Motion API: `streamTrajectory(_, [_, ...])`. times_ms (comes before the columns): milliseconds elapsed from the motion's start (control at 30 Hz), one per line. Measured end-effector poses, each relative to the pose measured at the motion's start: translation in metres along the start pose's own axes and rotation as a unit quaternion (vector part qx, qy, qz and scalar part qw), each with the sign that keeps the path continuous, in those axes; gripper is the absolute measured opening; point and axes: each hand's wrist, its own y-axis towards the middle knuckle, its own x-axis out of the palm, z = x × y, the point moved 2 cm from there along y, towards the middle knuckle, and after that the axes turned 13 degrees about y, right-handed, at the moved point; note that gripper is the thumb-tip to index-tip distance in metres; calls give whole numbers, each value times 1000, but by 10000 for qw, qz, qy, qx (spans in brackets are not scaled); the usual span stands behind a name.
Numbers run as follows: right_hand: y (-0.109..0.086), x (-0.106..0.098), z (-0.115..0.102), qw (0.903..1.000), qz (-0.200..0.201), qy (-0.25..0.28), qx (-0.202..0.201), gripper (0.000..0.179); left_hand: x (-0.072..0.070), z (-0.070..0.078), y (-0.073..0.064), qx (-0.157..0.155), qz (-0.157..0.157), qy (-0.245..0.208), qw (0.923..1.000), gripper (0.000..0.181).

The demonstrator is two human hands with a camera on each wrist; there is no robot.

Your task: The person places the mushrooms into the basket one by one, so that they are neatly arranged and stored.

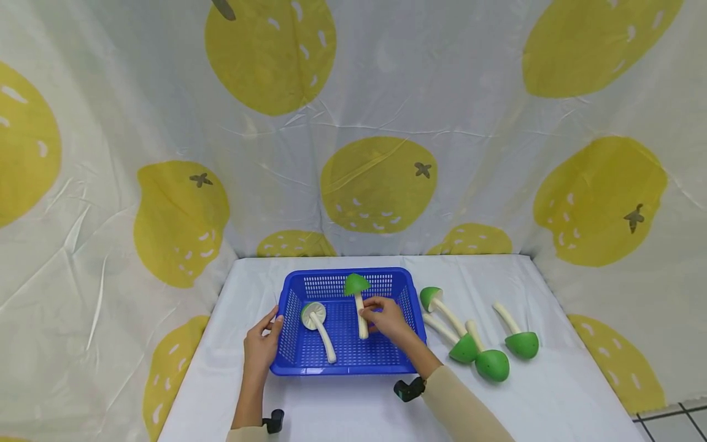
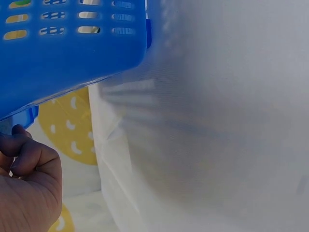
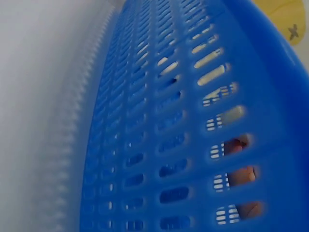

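Observation:
A blue plastic basket with slotted walls stands in the middle of the table. My left hand grips its left rim, thumb and fingers at the edge; the left wrist view shows that hand with curled fingers below the blue wall. Inside the basket, my right hand pinches the white stem of a green-capped toy mushroom, cap toward the far wall. Another toy mushroom lies at the left on the basket floor, gills up. Through the slots in the right wrist view, parts of my right hand show.
Several more green-capped toy mushrooms lie right of the basket: one cap near its right wall, others overlapping closer to me, and a separate mushroom farther right. A lemon-print cloth hangs behind the white-covered table.

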Motion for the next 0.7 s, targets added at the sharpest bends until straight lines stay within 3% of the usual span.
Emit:
streamTrajectory(367, [-1, 14, 9, 9996, -142, -194, 150, 30, -1, 1, 0, -41, 2, -52, 10000, 44])
streamTrajectory(700, [4, 12, 15, 9989, -65, -432, 158, 24, 2, -3, 2, -112, -108, -211, 9997, 47])
